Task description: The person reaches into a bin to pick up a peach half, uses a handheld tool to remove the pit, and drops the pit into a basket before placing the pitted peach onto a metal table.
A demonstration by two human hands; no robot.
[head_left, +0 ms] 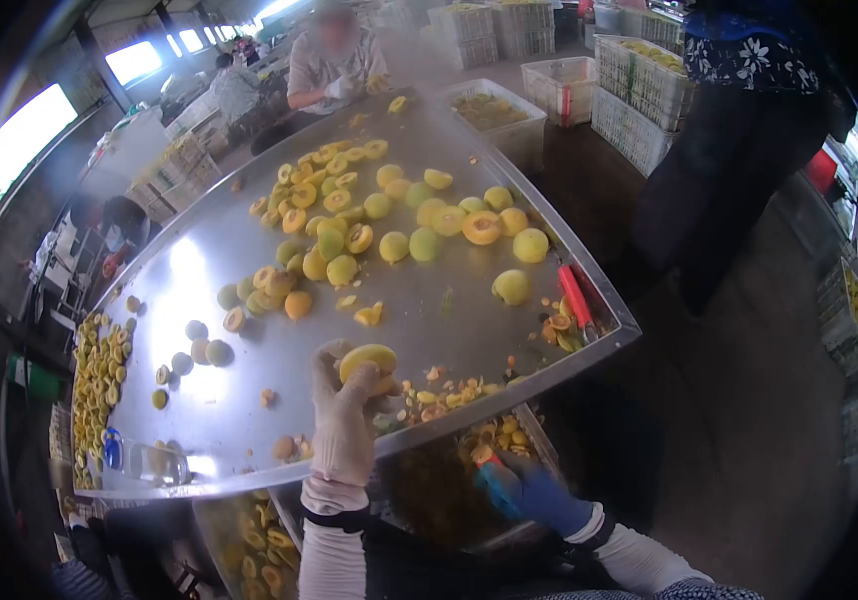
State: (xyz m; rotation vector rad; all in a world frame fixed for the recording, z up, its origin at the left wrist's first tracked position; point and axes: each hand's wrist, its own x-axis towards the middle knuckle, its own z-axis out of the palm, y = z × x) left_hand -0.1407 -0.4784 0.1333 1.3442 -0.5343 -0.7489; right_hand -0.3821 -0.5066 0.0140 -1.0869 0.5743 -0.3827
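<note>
My left hand point(344, 415), in a pale glove, is closed on a yellow peach point(369, 358) above the near edge of the metal table point(389, 320). My right hand point(544, 498), in a blue glove, is lower, beyond the table edge. Its fingers curl beside a small orange-red piece point(486, 456); I cannot tell what they hold. Below this hand is a crate holding cut peach pieces point(504, 434). Whole peaches point(424, 243) and peach halves point(304, 193) lie spread over the middle of the table.
A red-handled tool point(576, 296) lies by the table's right rim, near fruit scraps point(557, 325). Many halves point(99, 370) are heaped at the left edge, near a clear container point(154, 462). Across the table stands another person point(334, 65). Stacked crates point(639, 95) and a standing person point(739, 140) are at right.
</note>
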